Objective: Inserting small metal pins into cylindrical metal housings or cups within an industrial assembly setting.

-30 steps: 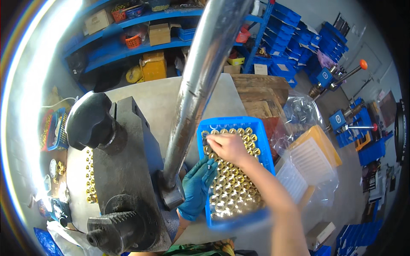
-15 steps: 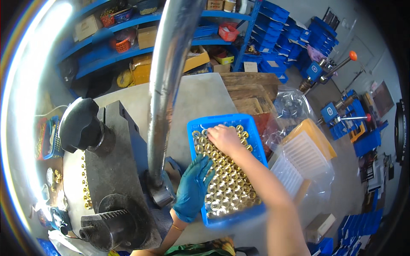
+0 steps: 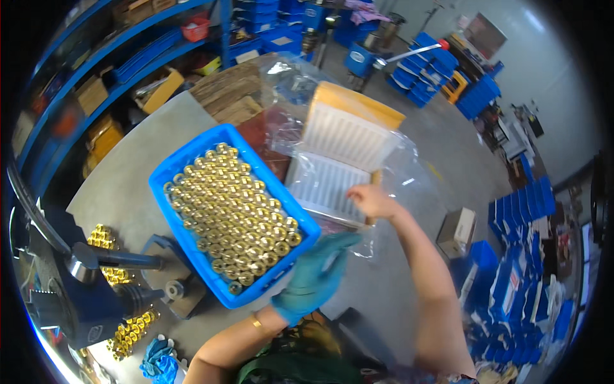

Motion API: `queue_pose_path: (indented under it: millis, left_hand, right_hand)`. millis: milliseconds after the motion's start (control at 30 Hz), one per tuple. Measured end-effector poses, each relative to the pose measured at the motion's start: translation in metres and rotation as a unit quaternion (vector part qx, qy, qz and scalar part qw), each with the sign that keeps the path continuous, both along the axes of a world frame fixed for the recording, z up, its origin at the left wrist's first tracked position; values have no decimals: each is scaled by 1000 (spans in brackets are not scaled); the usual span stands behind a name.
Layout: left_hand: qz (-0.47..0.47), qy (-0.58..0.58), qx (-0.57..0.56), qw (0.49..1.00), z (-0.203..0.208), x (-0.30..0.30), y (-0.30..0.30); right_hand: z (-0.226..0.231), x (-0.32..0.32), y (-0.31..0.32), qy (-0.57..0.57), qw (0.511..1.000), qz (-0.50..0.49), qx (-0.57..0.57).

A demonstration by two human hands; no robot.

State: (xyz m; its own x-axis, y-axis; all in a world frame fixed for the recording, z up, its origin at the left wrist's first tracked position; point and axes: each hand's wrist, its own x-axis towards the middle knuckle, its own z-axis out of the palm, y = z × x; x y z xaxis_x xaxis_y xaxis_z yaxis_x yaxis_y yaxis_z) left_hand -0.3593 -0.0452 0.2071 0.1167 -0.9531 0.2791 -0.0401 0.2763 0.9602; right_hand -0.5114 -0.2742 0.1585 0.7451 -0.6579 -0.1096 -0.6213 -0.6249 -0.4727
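Note:
My right hand (image 3: 374, 202), bare, reaches over a white ribbed tray (image 3: 327, 185) lying in clear plastic. Its fingers are bent together at the tray's right side; what they hold, if anything, is too small to make out. My left hand (image 3: 314, 278) wears a teal glove and is beside the near right corner of a blue plastic bin (image 3: 167, 203). Its fingers stretch out toward the tray, slightly blurred, with nothing visible in them. Packed in rows inside the bin are many shiny brass ring-shaped fittings (image 3: 227, 201).
A dark lever press (image 3: 96, 307) stands at the left, with more brass fittings (image 3: 133, 334) around it. An orange-yellow sheet (image 3: 358, 104) rises behind the tray. Blue shelves (image 3: 125, 96) are far left, a carton (image 3: 456, 232) and stacked blue bins (image 3: 524, 208) at right.
My view has swung to the right. My right hand has left the fittings in the bin and moved to the white tray. The left hand has moved from the bin's left side to its near right corner.

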Motion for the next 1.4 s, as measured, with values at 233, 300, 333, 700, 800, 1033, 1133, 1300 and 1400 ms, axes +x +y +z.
queue_pose_path:
  millis: [233,300,333,700,800,1033,1133,1300,1400]
  left_hand:
    - [53,-594,62,800,-115,-58,-51]
    - [49,-598,52,798,-115,-58,-51]
    - [45,-601,43,797,-115,-59,-52]
    - [132,-575,25,807,-98,-48,-128]
    - [52,-571,72,816,-106,-47,-147]
    - [52,-570,83,816,-111,-47,-145]
    - [19,-541,124,832,-108,-49,-144]
    - [87,-483,152,858,-121,-58,-148]
    - [98,-463,174,864,-116,-65,-152]
  right_hand:
    - [-11,-3,42,329,913,-45,-237]
    - [-18,-14,43,307,928,-49,-204]
    - [-22,-18,42,284,942,-51,-171]
    - [-11,-29,-1,-118,899,-278,319]
    - [-31,-46,-4,-216,875,-265,342]
    - [-28,-50,0,-100,937,-156,297]
    - [-28,-32,5,177,979,-101,-19]
    - [-36,-29,-2,93,987,-128,15]
    - [-40,-33,-5,-21,973,-182,138]
